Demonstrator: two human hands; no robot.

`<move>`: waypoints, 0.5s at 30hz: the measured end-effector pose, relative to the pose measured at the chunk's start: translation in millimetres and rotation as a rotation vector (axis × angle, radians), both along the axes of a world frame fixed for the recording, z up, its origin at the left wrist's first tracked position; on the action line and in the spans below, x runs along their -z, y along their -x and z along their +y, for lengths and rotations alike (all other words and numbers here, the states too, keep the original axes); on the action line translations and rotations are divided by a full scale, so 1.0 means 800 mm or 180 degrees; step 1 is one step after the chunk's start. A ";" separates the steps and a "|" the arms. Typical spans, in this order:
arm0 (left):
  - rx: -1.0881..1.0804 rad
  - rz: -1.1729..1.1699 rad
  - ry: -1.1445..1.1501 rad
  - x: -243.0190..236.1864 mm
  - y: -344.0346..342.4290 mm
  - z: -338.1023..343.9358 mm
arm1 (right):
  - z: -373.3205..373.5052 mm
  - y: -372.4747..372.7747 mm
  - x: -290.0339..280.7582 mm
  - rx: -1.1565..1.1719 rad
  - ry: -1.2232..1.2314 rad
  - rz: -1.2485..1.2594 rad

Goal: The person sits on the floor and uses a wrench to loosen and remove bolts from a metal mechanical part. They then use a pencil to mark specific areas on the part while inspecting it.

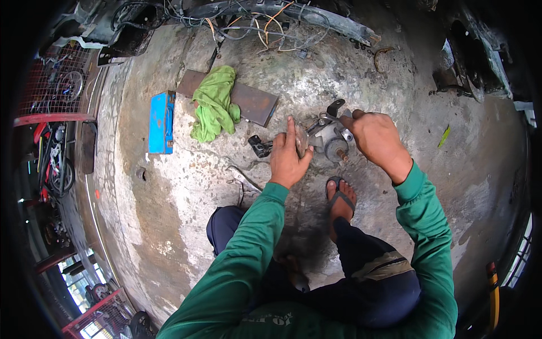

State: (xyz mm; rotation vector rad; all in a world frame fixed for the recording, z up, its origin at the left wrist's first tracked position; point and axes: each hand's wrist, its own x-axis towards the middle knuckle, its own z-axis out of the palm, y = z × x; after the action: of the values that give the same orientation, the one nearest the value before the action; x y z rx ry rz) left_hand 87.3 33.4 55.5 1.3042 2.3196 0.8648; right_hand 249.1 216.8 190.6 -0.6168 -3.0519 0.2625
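On the concrete floor in front of me lies a metal mechanical assembly (336,148) with a round grey body, a brownish stub and bracket arms. My left hand (288,158) is at its left side, index finger stretched forward and thumb apart, with a flat worn metal piece between them. Over the assembly's right side, my right hand (377,139) is closed. A bit of grey metal shows at its fingertips, but the hand covers most of what it holds. A black bracket (335,107) sticks up beyond the assembly, and a small black fitting (259,147) lies left of my left hand.
Locking pliers (244,179) lie near my left forearm. A green cloth (217,101) drapes over a rusty steel plate (255,103), beside a blue metal case (161,123). Tangled wires (268,28) and a long metal beam lie at the far side. My sandalled foot (341,200) is close by.
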 end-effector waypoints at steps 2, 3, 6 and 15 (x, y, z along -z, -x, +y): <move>0.0060 0.0050 0.0063 -0.002 0.004 -0.002 | 0.003 0.022 -0.014 -0.0162 -0.0136 -0.0286; 0.0101 0.0026 0.0107 -0.001 0.005 -0.004 | 0.004 0.030 -0.017 -0.0303 -0.0154 -0.0540; 0.0157 -0.0003 0.0117 0.001 0.010 -0.011 | -0.009 0.051 -0.018 -0.0551 -0.0179 -0.0949; 0.0195 -0.0041 -0.0021 0.002 0.020 -0.006 | -0.001 0.089 -0.017 -0.0868 -0.0219 -0.1601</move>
State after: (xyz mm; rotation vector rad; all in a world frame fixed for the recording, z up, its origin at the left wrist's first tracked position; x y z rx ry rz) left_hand 71.2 28.4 53.5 1.3609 2.2566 0.8595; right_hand 178.1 216.3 204.2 -0.2931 -3.6119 -0.0013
